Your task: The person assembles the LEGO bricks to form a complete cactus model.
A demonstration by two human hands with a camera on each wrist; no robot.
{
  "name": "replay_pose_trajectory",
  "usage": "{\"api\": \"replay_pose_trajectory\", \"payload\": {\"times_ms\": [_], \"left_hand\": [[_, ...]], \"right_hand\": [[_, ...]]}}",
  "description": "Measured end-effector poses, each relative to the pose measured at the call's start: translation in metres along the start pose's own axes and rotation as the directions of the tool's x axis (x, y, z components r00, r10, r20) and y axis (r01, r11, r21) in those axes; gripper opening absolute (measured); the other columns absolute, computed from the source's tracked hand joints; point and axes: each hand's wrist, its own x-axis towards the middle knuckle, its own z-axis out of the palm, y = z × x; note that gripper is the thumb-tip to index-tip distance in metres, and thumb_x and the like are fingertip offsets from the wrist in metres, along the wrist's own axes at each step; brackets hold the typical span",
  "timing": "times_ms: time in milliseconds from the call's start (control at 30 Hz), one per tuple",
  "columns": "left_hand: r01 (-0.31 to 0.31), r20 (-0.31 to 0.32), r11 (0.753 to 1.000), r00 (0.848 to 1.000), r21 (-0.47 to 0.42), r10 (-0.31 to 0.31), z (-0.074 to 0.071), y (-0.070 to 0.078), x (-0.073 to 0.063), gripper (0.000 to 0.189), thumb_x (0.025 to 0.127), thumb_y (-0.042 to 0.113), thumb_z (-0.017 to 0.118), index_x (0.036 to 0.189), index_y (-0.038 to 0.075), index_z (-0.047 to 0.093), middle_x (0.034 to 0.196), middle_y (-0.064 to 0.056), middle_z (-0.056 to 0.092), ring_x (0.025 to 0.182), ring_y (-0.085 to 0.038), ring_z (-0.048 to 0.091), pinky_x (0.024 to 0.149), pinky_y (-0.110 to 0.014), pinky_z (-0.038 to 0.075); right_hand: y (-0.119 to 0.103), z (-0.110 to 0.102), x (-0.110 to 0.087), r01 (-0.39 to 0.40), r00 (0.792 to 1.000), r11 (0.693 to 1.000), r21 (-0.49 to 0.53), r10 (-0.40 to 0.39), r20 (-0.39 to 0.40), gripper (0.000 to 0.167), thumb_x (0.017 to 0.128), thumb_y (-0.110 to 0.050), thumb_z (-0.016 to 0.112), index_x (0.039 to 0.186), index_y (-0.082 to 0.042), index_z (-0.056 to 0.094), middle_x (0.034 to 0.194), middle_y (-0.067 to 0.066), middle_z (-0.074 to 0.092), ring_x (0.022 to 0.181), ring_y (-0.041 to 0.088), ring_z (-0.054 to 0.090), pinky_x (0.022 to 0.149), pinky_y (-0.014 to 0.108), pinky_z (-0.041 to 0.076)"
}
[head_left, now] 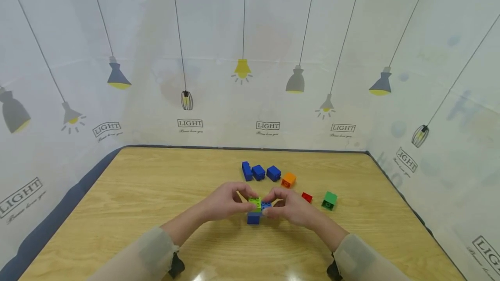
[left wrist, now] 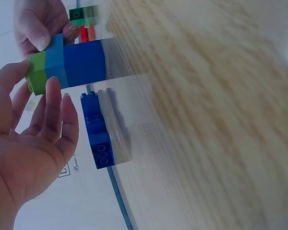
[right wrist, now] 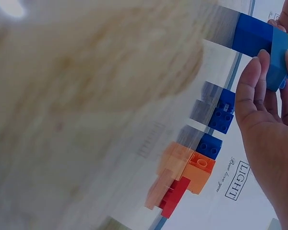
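In the middle of the table stands a small stack of toy building bricks. Its base is a dark blue brick (head_left: 253,219), a lighter blue brick (left wrist: 56,60) lies across that, and a lime green brick (left wrist: 36,73) tops it. My left hand (head_left: 231,203) pinches the lime green brick between thumb and fingers from the left. From the right, my right hand (head_left: 294,208) pinches the end of the lighter blue brick, which juts out past the green one with its studs showing. The fingers partly cover both upper bricks.
Behind the stack lie several dark blue bricks (head_left: 258,172) in a row, then an orange brick (head_left: 288,180). A red brick (head_left: 307,197) and a green brick (head_left: 329,200) lie right of my right hand. A printed sheet (head_left: 218,138) borders the wooden table (head_left: 164,172).
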Motion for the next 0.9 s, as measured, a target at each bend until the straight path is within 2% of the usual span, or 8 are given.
{"api": "replay_pose_trajectory", "payload": {"times_ms": [167, 300, 400, 533, 667, 900], "left_hand": [[0.009, -0.016, 0.999, 1.000, 0.047, -0.009, -0.004, 0.003, -0.002, 0.029, 0.103, 0.033, 0.078, 0.129, 0.019, 0.078, 0.119, -0.001, 0.076, 0.092, -0.019, 0.072, 0.076, -0.030, 0.061], [0.036, -0.064, 0.998, 0.997, 0.059, -0.033, -0.010, 0.004, -0.001, 0.031, 0.107, 0.039, 0.072, 0.130, 0.019, 0.078, 0.122, 0.000, 0.077, 0.096, -0.022, 0.074, 0.078, -0.031, 0.061], [0.048, -0.096, 0.998, 0.994, 0.044, -0.043, -0.014, 0.003, 0.002, 0.032, 0.108, 0.041, 0.071, 0.129, 0.018, 0.078, 0.122, -0.002, 0.077, 0.096, -0.023, 0.075, 0.081, -0.036, 0.063], [0.050, -0.124, 0.998, 0.991, 0.033, -0.046, -0.020, -0.002, 0.007, 0.032, 0.108, 0.038, 0.070, 0.129, 0.015, 0.077, 0.122, -0.005, 0.076, 0.095, -0.025, 0.075, 0.081, -0.040, 0.064], [0.066, -0.144, 0.997, 0.988, 0.040, -0.060, -0.024, -0.007, 0.014, 0.034, 0.108, 0.036, 0.071, 0.132, 0.013, 0.076, 0.123, -0.006, 0.075, 0.095, -0.026, 0.075, 0.079, -0.034, 0.062], [0.138, -0.178, 0.990, 0.975, 0.015, -0.133, -0.032, -0.018, 0.029, 0.041, 0.107, 0.036, 0.072, 0.139, 0.010, 0.072, 0.127, -0.007, 0.074, 0.098, -0.022, 0.074, 0.080, -0.033, 0.063]], "right_hand": [[0.000, 0.000, 0.000, 0.000, 1.000, 1.000, 0.001, 0.000, 0.001, 0.027, 0.103, -0.021, 0.080, 0.123, -0.006, 0.069, 0.123, 0.012, 0.069, 0.095, 0.022, 0.074, 0.087, 0.037, 0.066], [0.000, 0.000, 0.000, 0.001, 1.000, 1.000, -0.012, -0.001, -0.002, 0.027, 0.103, -0.022, 0.080, 0.122, -0.007, 0.069, 0.120, 0.010, 0.070, 0.094, 0.022, 0.074, 0.086, 0.036, 0.066], [0.000, 0.000, 0.001, -0.003, 1.000, 1.000, -0.013, 0.002, -0.004, 0.027, 0.102, -0.022, 0.081, 0.121, -0.007, 0.069, 0.119, 0.010, 0.071, 0.093, 0.021, 0.073, 0.086, 0.036, 0.065], [0.000, 0.000, 0.001, -0.009, 1.000, 1.000, -0.014, 0.009, -0.009, 0.028, 0.102, -0.023, 0.082, 0.121, -0.007, 0.069, 0.121, 0.010, 0.070, 0.093, 0.021, 0.073, 0.086, 0.036, 0.065], [0.001, 0.000, 0.001, -0.012, 1.000, 1.000, -0.013, 0.012, -0.009, 0.028, 0.101, -0.023, 0.082, 0.121, -0.008, 0.069, 0.124, 0.012, 0.069, 0.095, 0.022, 0.073, 0.086, 0.035, 0.065], [-0.001, 0.000, 0.001, -0.021, 1.000, 1.000, -0.008, 0.020, -0.008, 0.027, 0.102, -0.022, 0.082, 0.122, -0.008, 0.069, 0.126, 0.013, 0.067, 0.097, 0.023, 0.072, 0.086, 0.035, 0.065]]}}
